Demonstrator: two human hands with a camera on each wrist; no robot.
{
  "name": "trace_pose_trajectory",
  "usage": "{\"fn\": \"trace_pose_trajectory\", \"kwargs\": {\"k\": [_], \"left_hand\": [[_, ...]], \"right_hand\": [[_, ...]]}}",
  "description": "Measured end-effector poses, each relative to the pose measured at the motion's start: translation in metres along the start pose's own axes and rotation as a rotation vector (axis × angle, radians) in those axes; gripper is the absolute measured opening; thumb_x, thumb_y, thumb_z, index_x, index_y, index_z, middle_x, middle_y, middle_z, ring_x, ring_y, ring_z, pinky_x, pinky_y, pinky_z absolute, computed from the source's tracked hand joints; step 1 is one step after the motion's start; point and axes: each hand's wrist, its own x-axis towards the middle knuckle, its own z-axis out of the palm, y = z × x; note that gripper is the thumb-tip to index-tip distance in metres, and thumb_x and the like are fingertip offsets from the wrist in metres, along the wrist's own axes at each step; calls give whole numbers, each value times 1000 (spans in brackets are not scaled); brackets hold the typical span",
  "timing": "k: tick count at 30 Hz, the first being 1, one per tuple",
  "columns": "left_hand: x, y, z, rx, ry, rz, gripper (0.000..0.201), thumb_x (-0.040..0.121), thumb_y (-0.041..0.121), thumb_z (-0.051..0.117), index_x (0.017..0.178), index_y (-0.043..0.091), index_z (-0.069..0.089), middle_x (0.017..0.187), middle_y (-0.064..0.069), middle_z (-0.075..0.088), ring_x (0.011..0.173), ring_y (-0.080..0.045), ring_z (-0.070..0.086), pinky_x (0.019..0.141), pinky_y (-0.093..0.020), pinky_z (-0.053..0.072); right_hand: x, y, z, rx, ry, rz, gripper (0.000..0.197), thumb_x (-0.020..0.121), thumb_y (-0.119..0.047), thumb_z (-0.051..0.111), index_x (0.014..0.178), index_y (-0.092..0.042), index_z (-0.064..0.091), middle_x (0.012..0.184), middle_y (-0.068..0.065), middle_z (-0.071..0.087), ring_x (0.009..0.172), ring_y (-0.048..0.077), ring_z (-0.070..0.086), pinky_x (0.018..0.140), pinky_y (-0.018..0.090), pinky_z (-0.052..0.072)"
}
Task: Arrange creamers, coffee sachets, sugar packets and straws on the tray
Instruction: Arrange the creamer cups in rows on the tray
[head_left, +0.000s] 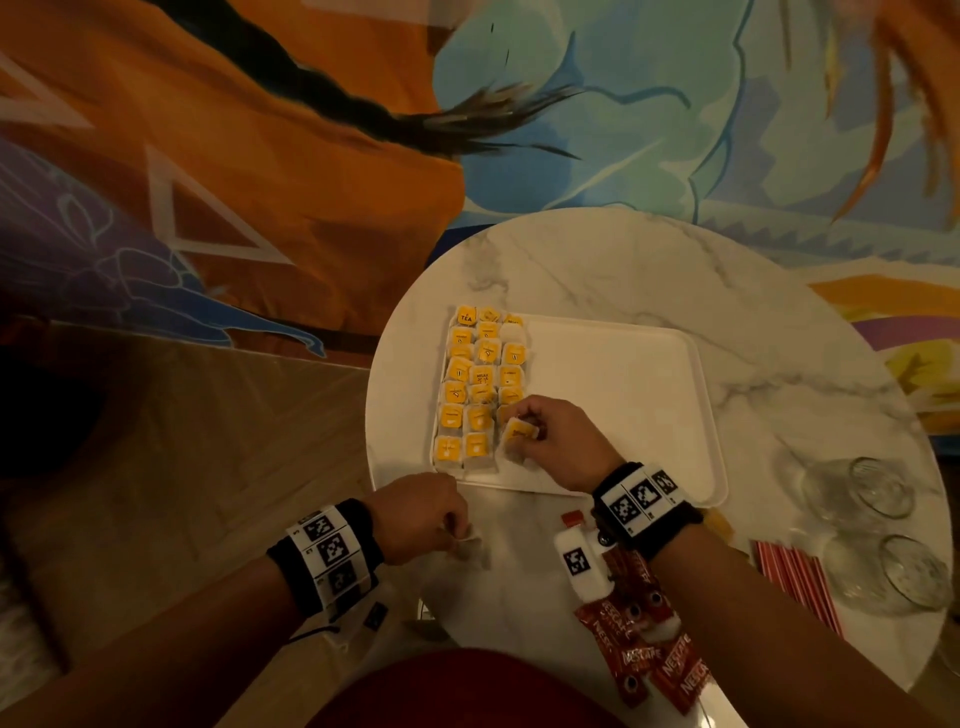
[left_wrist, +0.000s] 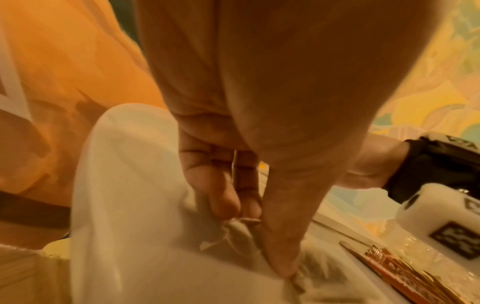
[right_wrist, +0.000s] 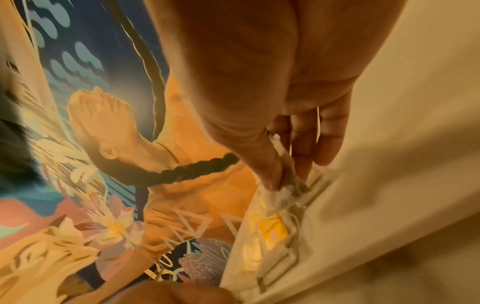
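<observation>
Left hand (head_left: 415, 519) grip pinches a pale tea bag (head_left: 467, 545) on the marble counter (head_left: 597, 260), just below the tray (head_left: 623, 395); right hand (head_left: 558, 441) grip pinches a yellow-tagged tea bag (head_left: 519, 432) over the tray's near-left corner, beside rows of yellow tea bags (head_left: 480, 384); coffee sachets (head_left: 649, 660) lie under that wrist; red straws (head_left: 795, 577) further right.

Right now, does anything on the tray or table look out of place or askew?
Mostly tidy: yellow packets sit in rows along the tray's left side, though the top rows look uneven. The right hand holds one tilted packet. Coffee sachets lie jumbled off the tray.
</observation>
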Motion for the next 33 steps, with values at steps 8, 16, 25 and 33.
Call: {"fn": "trace_pose_trajectory", "kwargs": {"k": [8,16,25,33], "left_hand": [[-2,-1,-9,-176,74,73,8,88,25,72,94,20,74,91,13,68,82,-1,61,73,-9,42],[6,1,-18,-432,276,64,9,81,20,82,88,16,76,87,10,74,79,-3,68,72,-16,54],[16,-2,-28,-784,463,12,13,79,6,83,82,4,71,76,0,73,68,-9,66,68,-22,53],[30,-1,-31,-904,662,-78,10,81,5,80,83,4,71,77,-7,73,69,-12,67,68,-27,56]], "right_hand": [[25,9,13,-243,54,2,17,81,-19,72,97,-24,69,101,-4,73,94,20,67,85,42,55],[32,-2,5,-500,111,-1,45,84,-31,72,125,-23,57,118,4,57,103,27,64,85,44,53],[-11,-33,-4,-18,-83,-8,29,98,-41,59,89,-19,75,83,0,74,73,16,69,79,43,57],[-12,-17,11,194,66,37,7,85,-20,78,90,-16,74,81,4,75,71,14,68,76,40,57]]}}
